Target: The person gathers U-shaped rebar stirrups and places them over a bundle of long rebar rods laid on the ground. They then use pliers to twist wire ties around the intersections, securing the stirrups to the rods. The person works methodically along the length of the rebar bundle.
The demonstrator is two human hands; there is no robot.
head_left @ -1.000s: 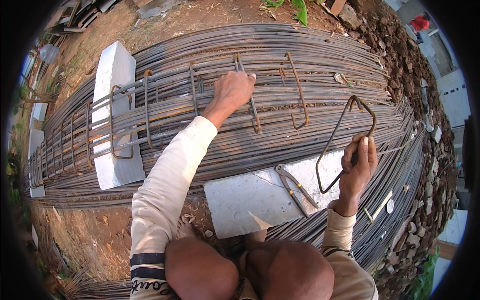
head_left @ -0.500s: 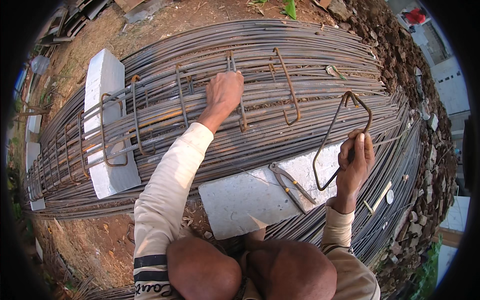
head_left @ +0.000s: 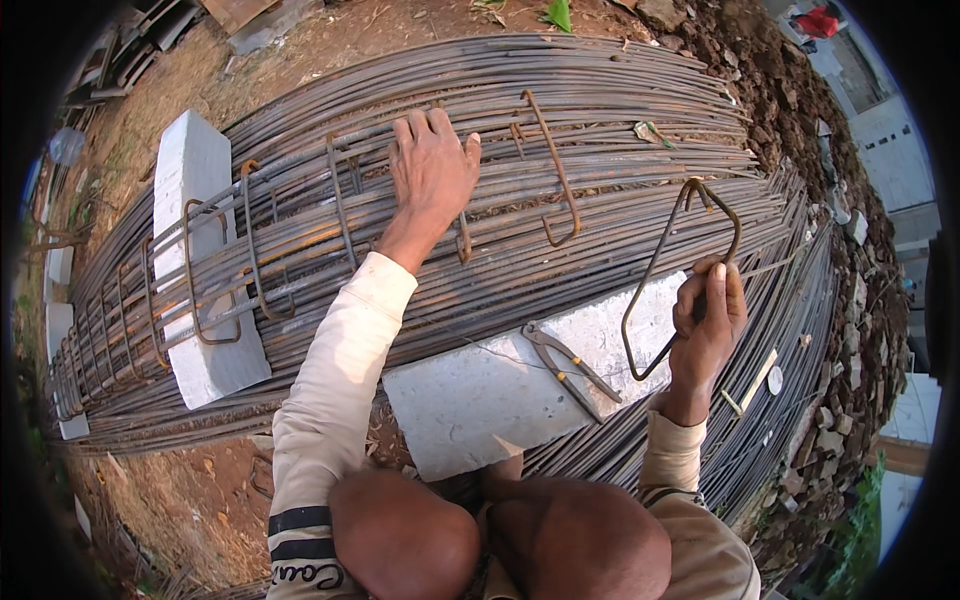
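Note:
My left hand (head_left: 432,178) reaches over the long steel bars, palm down. Its thumb stands apart and its fingers bend over the top of a stirrup, whose lower hook (head_left: 464,243) shows beneath the wrist; the hand hides most of that stirrup. To its right another rusty stirrup (head_left: 560,165) hangs around the bars. More stirrups (head_left: 252,240) stand spaced along the bars at the left. In my right hand (head_left: 708,325) is a loose bent-steel stirrup (head_left: 648,285), gripped at its side between thumb and fingers and held above the pile.
Pincers (head_left: 570,372) with yellow-marked handles lie on a pale concrete block (head_left: 450,415) before my knees. Another white block (head_left: 192,165) sits under the bars at the left. Many rebars (head_left: 480,70) cover the ground. Broken stones (head_left: 830,440) and dark soil border the right side.
My left hand has loosened from a fist around the stirrup to a flatter shape with the thumb out. The right hand keeps the loose stirrup. The view has shifted slightly.

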